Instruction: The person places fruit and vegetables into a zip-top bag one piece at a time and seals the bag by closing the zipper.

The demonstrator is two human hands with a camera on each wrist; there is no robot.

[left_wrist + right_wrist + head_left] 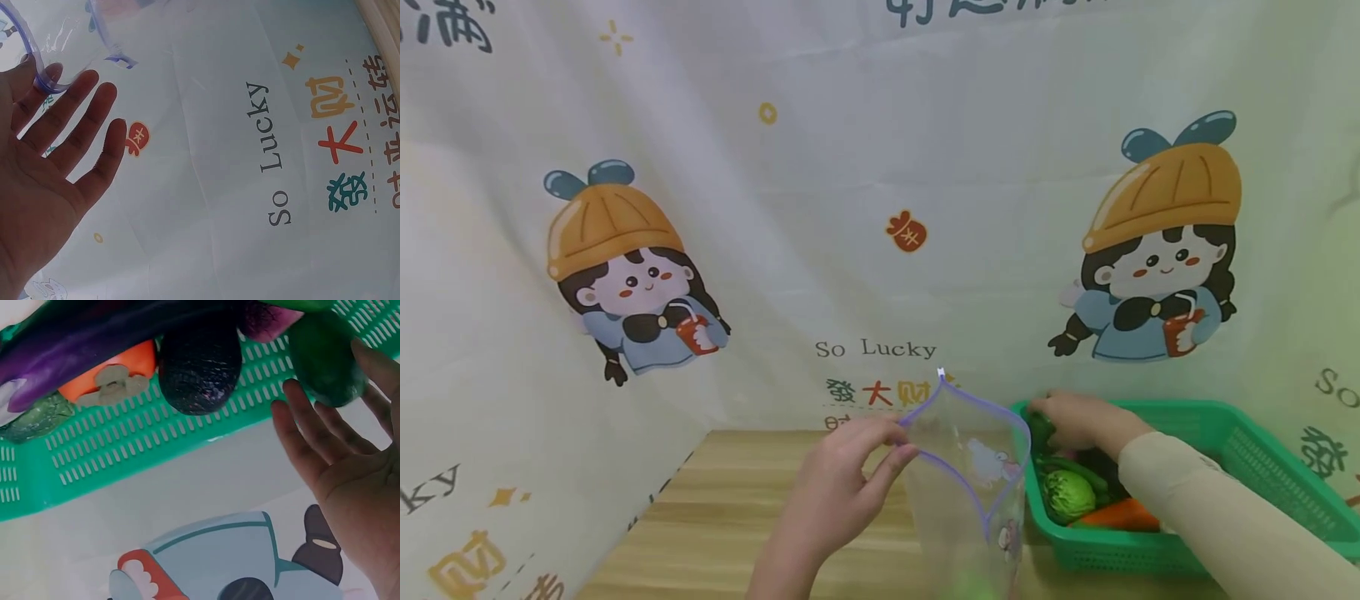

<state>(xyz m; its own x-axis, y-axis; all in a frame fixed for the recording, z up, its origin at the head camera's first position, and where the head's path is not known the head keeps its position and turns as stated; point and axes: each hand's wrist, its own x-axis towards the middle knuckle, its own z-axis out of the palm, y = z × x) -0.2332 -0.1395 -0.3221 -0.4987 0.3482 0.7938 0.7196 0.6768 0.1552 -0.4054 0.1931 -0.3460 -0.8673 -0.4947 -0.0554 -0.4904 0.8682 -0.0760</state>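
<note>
My left hand (842, 479) pinches the purple-edged rim of a clear zip bag (951, 492), its mouth spread wide. Something green shows low inside the bag. In the left wrist view the left hand (62, 150) has its thumb and index finger at the bag's rim (53, 87), other fingers extended. At the left end of the green basket (1120, 560), my right hand (1086, 421) is on a dark green vegetable (1040, 431). The right wrist view shows the right hand (356, 444) with thumb and fingers around this smooth green vegetable (326, 359).
The basket also holds a long purple eggplant (81, 362), a dark bumpy avocado-like item (200, 365), an orange persimmon-like item (140, 362), a light green round vegetable (1069, 496) and a carrot-like item (1120, 517). A printed cloth (820, 208) hangs behind the wooden table (700, 517).
</note>
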